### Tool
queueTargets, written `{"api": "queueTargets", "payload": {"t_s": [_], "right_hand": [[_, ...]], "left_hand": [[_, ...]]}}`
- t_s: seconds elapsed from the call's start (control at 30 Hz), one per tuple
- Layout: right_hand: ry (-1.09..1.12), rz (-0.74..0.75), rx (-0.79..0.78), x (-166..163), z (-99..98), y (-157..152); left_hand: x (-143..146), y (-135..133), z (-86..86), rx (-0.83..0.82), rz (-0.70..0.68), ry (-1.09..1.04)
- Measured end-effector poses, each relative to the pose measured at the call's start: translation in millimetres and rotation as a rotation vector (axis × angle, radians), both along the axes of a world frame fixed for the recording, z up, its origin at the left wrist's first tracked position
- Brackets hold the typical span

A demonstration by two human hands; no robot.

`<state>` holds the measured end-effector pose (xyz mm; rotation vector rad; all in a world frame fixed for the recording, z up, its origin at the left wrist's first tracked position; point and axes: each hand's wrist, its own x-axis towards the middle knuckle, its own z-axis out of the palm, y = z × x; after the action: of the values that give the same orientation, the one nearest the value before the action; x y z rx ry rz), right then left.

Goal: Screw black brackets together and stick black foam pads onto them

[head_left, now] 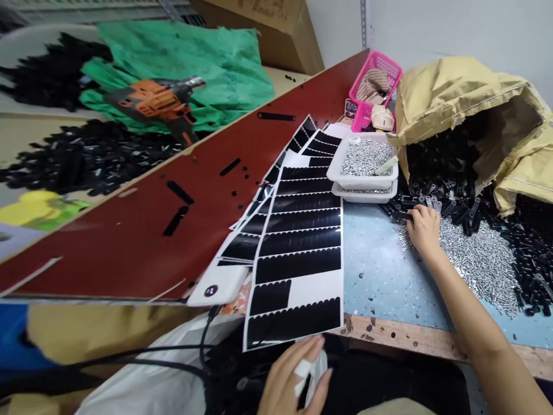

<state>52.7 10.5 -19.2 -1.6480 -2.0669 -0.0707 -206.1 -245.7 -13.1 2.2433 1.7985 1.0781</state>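
Note:
My right hand [423,229] reaches out over the blue table [380,276] and rests, fingers curled, on the edge of a heap of small black plastic parts [444,196], beside a spread of silver screws [484,262]. Whether a part is pinched in its fingers cannot be told. My left hand [291,377] is low at the table's front edge, holding a small white and black piece. Just above it lie white sheets of black scalloped stickers [298,242], overhanging the table edge.
Two stacked white trays [363,178] hold screws. A yellow sack [466,104] spills black parts. A pink basket [375,86] stands behind. A dark red board [173,202], an orange drill [159,104], green cloth and a white power bank [218,285] lie to the left.

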Motion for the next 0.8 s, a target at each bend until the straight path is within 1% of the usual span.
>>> {"api": "queueTargets", "payload": {"t_s": [0.07, 0.13, 0.2, 0.23, 0.27, 0.3, 0.33, 0.37, 0.43, 0.47, 0.53, 0.6, 0.7, 0.8], "right_hand": [[0.029, 0.09, -0.025, 7, 6.9, -18], [0.075, 0.267, -0.078, 14, 14.5, -43], [0.159, 0.461, -0.138, 22, 20.7, -67], [0.202, 0.533, -0.167, 28, 22.9, -75], [0.239, 0.562, -0.192, 38, 24.6, -80], [0.266, 0.524, -0.2, 52, 26.1, -82], [0.278, 0.402, -0.188, 71, 27.4, -80], [0.278, 0.235, -0.164, 92, 28.4, -77], [0.237, -0.261, -0.052, 141, 28.9, -63], [0.224, -0.354, -0.039, 164, 27.9, -54], [0.205, -0.416, -0.044, 199, 23.5, -34], [0.195, -0.399, -0.078, 217, 17.5, -15], [0.218, -0.375, -0.105, 219, 11.8, 1], [0.285, -0.356, -0.099, 202, 10.8, -8]], "left_hand": [[31, 42, 15.6, 0.08, -0.12, 0.029], [60, 88, 25.6, 0.126, -0.213, 0.107], [86, 130, 28.3, 0.124, -0.292, 0.17], [98, 146, 26.9, 0.091, -0.342, 0.188], [108, 159, 24.2, 0.039, -0.391, 0.195], [115, 167, 20.5, -0.024, -0.434, 0.186], [121, 171, 16.3, -0.095, -0.468, 0.159], [124, 172, 12.2, -0.167, -0.49, 0.113], [125, 167, 5.6, -0.309, -0.49, -0.023], [124, 163, 3.8, -0.381, -0.481, -0.095], [123, 155, 3.7, -0.538, -0.446, -0.208], [125, 151, 7.9, -0.669, -0.429, -0.273], [131, 153, 17.5, -0.743, -0.449, -0.348], [139, 159, 22.4, -0.835, -0.463, -0.469]]}}
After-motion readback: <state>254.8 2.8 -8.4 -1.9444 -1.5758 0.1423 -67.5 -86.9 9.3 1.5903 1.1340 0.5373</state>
